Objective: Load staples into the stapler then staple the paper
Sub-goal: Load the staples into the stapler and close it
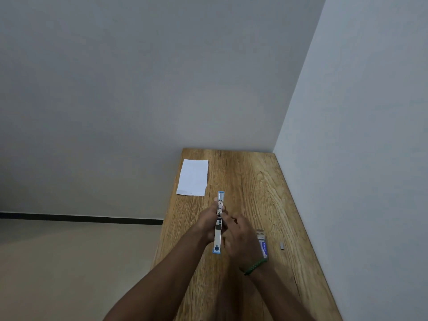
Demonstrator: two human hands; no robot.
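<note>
**Hands at the opened stapler, staples not yet confirmed loaded**

Left hand (pixel 209 222): wrapped around the stapler (pixel 218 222) from the left, holding it over the middle of the bench (pixel 254 181). Right hand (pixel 240 237): fingers curled in against the stapler's right side at mid-length; whether it pinches a staple strip cannot be told, the fingers hide it.

Bench: long wood-grain top running away into the corner of two grey walls.

Paper (pixel 192 177): one white sheet, flat, far left of the bench, well apart from the hands.

Stapler: blue and metal, swung open lengthwise, one blue end toward the far side, the other near; bright metal channel showing between the hands.

Staple box (pixel 262 243): small, flap open, lying on the bench just right of the right hand.

Staple strip (pixel 282 245): short grey piece, loose on the bench, right of the box.

Handling note, as a judgement: the step in hand looks like seating staples in the channel. Best done with the left hand keeping the stapler level and steady, the strip set legs down, pushed fully along the rail, and the top closed until it latches before reaching for the paper.
</note>
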